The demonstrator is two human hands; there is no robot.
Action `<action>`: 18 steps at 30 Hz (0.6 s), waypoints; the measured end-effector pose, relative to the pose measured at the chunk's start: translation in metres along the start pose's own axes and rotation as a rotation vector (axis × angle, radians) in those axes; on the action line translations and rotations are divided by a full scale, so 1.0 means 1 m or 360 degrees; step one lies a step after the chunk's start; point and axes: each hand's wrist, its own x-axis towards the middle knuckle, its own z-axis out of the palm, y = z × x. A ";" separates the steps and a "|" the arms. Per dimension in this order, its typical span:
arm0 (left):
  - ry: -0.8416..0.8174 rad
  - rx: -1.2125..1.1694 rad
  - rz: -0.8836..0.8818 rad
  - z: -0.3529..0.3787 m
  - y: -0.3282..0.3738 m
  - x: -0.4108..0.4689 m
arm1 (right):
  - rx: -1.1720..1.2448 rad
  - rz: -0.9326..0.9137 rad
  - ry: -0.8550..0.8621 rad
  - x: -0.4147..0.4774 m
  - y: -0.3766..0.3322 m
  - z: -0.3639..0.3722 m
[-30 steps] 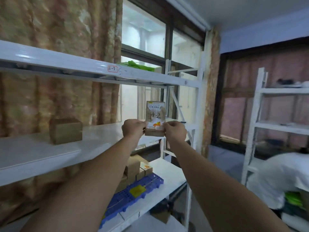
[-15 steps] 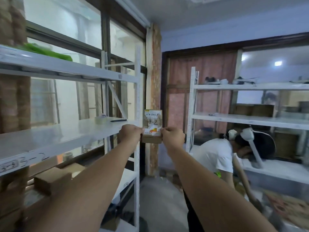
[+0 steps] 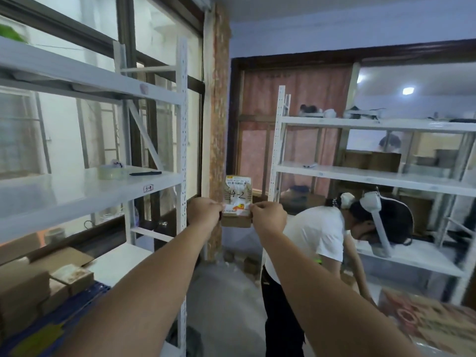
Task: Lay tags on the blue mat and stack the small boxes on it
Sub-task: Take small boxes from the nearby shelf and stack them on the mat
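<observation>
Small box (image 3: 236, 222), brown cardboard, is raised at arm's length in front of you, in the gap between the two white racks. A printed tag (image 3: 238, 194) with "4-2" handwritten on it lies against the side facing you and rises above the top edge of the box. Your left hand (image 3: 204, 212) grips the left edge of box and tag with curled fingers. Your right hand (image 3: 269, 219) pinches the right edge between thumb and fingertips. Both arms are stretched forward.

Blue mat (image 3: 101, 289) lies on the lowest board of the left rack (image 3: 183, 150), at the bottom left of the view, well apart from the box you hold. Several small boxes (image 3: 73, 276) stand on it, touching one another. A yellow patch (image 3: 38, 340) lies on the mat nearer to you, too blurred to identify.

On the middle board of the left rack, a roll of clear tape (image 3: 112, 173) stands near a dark pen (image 3: 145, 173). To the right, a person in a white shirt (image 3: 316, 235) bends forward in front of the right rack (image 3: 373, 176), whose boards carry brown cartons (image 3: 371, 161).
</observation>
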 end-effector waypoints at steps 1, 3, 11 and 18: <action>0.0004 0.0010 -0.0015 0.001 -0.007 0.010 | -0.0004 0.0010 -0.0018 0.006 0.005 0.011; 0.0021 0.0022 -0.0046 0.003 -0.025 0.033 | -0.0012 0.0053 -0.0060 0.021 0.016 0.037; 0.0110 0.0058 -0.0285 0.006 -0.110 0.131 | -0.0160 0.0164 -0.0305 0.091 0.068 0.160; 0.0327 0.0218 -0.0483 -0.037 -0.187 0.204 | -0.0285 0.0218 -0.0572 0.112 0.094 0.288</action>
